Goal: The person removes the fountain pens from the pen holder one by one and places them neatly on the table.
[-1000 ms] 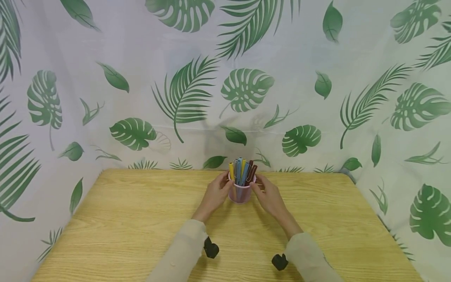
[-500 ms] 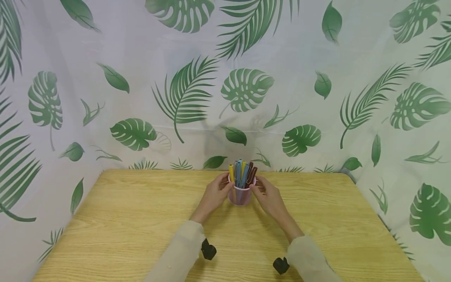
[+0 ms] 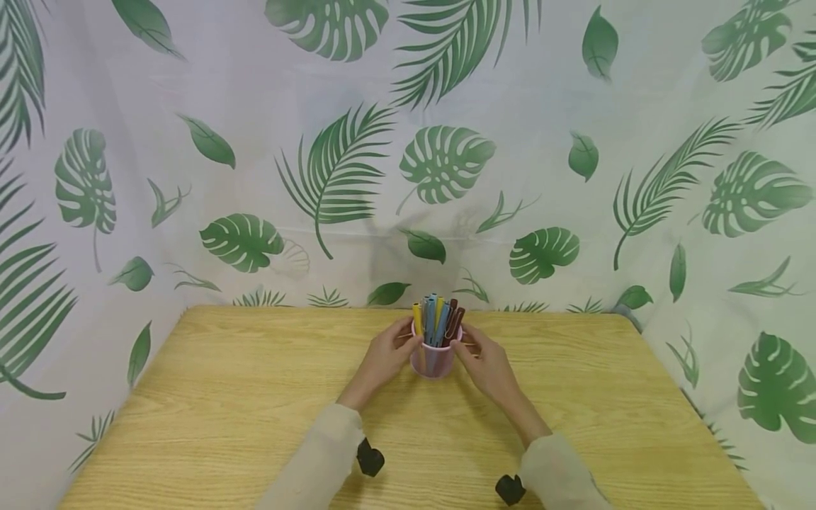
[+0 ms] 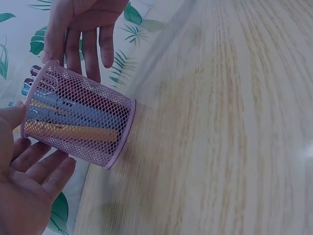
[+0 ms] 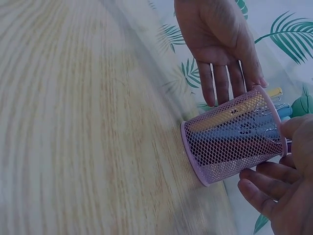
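Observation:
A pink mesh pen holder [image 3: 432,364] stands upright near the far edge of the table, gripped from both sides. Yellow, blue and dark red pens [image 3: 431,323] stick up out of it. My left hand [image 3: 381,360] holds its left side, thumb at the rim and fingers round behind. On the opposite side my right hand [image 3: 491,367] grips it in the same manner. In the left wrist view the mesh wall [image 4: 80,115] shows the pens inside; its base is at the tabletop. The right wrist view shows the holder [image 5: 234,137] between both hands.
The wooden table [image 3: 223,397] spreads out around the holder. Behind it and at both sides hangs a white cloth [image 3: 357,177] printed with green leaves. Each sleeve has a small black wrist device, one on the left [image 3: 370,457] and one on the right [image 3: 510,489].
The pen holder has slid a little toward me, away from the far edge, with both hands gripping it throughout. My forearms have drawn back slightly.

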`<state>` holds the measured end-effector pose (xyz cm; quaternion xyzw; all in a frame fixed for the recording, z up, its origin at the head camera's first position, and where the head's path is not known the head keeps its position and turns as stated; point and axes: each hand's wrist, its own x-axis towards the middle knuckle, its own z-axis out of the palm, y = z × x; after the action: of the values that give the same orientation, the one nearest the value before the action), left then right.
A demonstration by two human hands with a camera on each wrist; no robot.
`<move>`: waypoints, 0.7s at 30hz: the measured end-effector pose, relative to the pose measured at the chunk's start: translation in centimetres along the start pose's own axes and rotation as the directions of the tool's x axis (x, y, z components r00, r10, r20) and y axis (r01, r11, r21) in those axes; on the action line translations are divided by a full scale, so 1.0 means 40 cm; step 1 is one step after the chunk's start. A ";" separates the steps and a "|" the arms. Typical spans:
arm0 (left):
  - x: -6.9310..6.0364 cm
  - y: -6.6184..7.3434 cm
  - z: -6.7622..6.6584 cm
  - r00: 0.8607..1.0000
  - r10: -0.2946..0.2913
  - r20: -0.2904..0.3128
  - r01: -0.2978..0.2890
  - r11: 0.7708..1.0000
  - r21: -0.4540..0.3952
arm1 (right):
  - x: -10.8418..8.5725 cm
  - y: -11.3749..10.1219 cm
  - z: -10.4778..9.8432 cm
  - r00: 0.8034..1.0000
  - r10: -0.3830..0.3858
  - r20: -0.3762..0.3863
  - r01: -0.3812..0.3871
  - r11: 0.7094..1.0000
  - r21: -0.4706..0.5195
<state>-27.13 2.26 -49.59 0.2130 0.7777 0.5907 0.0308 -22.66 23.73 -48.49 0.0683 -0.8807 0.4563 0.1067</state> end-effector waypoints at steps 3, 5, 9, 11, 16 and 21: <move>-0.004 0.000 -0.001 1.000 -0.001 0.005 0.001 1.000 -0.005 | -0.003 0.004 0.002 1.000 -0.001 0.003 0.001 1.000 0.005; -0.007 0.002 -0.003 1.000 -0.001 0.010 0.001 1.000 -0.009 | -0.006 0.004 0.003 1.000 0.000 0.001 0.000 1.000 0.005; -0.016 0.002 -0.008 1.000 -0.007 0.023 0.007 1.000 -0.006 | -0.013 -0.001 0.006 1.000 0.009 0.001 -0.009 1.000 0.017; -0.022 0.002 -0.011 1.000 -0.012 0.024 0.012 1.000 0.001 | -0.017 -0.007 0.008 1.000 0.019 0.005 -0.019 0.999 0.031; -0.037 0.003 -0.022 0.999 -0.025 0.038 0.025 1.000 0.000 | -0.031 -0.022 0.010 0.999 0.041 0.015 -0.042 0.998 0.041; -0.051 0.005 -0.028 0.998 -0.032 0.061 0.033 0.999 -0.010 | -0.048 -0.030 0.008 0.999 0.036 0.028 -0.038 0.996 0.079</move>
<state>-25.54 0.52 -49.48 0.2181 0.7765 0.5876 0.0650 -20.57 22.80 -48.21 0.0625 -0.8644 0.4918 0.0836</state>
